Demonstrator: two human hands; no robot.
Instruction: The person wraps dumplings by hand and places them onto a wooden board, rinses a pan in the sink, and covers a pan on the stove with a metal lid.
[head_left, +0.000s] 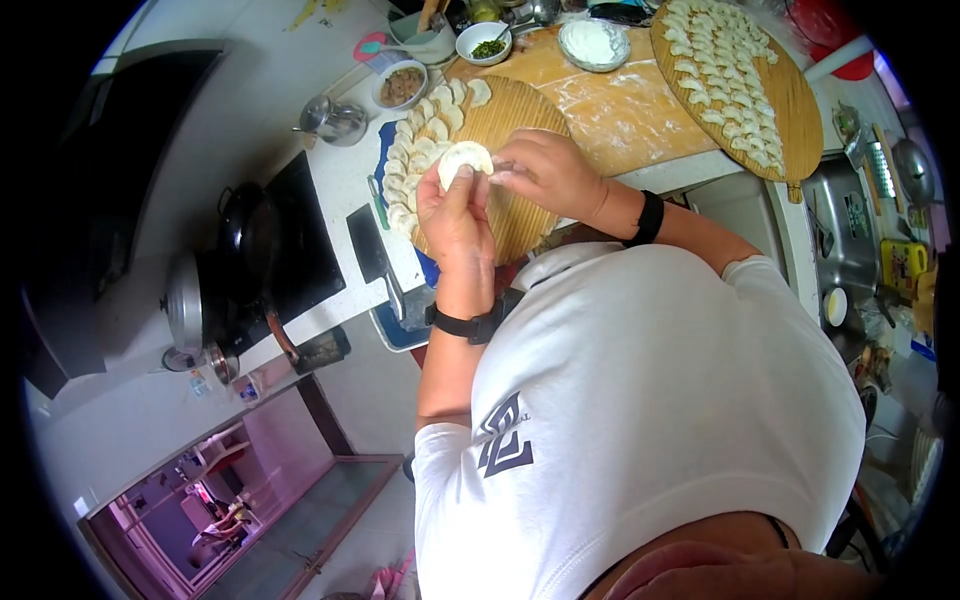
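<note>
My left hand [455,215] is closed on a pale, round-edged dumpling [466,156], with the thumb pressed against its near side. At the dumpling's right edge, the bent fingers of my right hand [545,172] are pinched together. Both hands are above a round wooden board [525,105]. Rows of folded dumplings [398,178] lie along the left part of that board. How far the held dumpling is sealed is hard to make out.
A cleaver [372,250] lies on the counter left of the board. Behind are a bowl of filling [402,86], a bowl of chopped greens [485,44] and a bowl of flour [594,45]. A second board [805,120] carries many dumplings. A wok [250,235] sits on the stove.
</note>
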